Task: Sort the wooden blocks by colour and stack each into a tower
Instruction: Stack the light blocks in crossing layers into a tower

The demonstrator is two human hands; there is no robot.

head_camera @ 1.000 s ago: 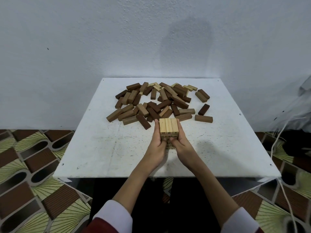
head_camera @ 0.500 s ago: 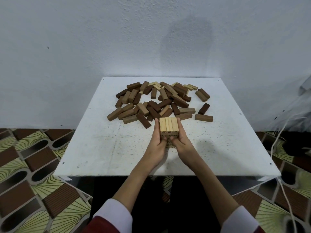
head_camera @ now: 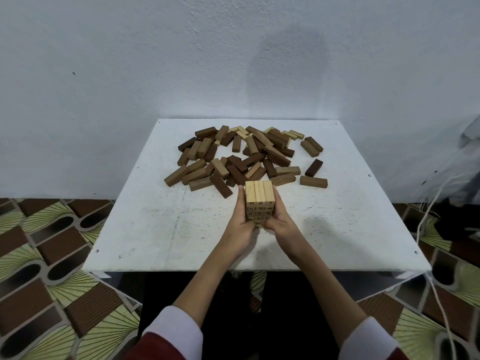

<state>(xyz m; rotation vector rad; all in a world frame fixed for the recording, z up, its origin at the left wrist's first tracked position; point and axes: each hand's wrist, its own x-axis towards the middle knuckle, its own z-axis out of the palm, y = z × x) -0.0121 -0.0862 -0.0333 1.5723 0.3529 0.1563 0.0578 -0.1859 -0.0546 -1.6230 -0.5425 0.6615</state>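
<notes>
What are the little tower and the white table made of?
The pale block tower looks like bare, unvarnished light wood: straw-coloured, matte, with faint grain lines on top. The white table looks like a painted board, maybe wood or metal; its matte surface is speckled and scuffed.

White table [head_camera: 145,229], white wall [head_camera: 130,61], patterned floor tiles [head_camera: 46,255], white cord [head_camera: 426,216].

one white table [head_camera: 161,229]; one pale tower [head_camera: 259,201], three blocks across its top layer, about four layers showing; one loose pile [head_camera: 241,157] of several dozen mid-brown, dark and pale blocks, uncountable; two hands
</notes>
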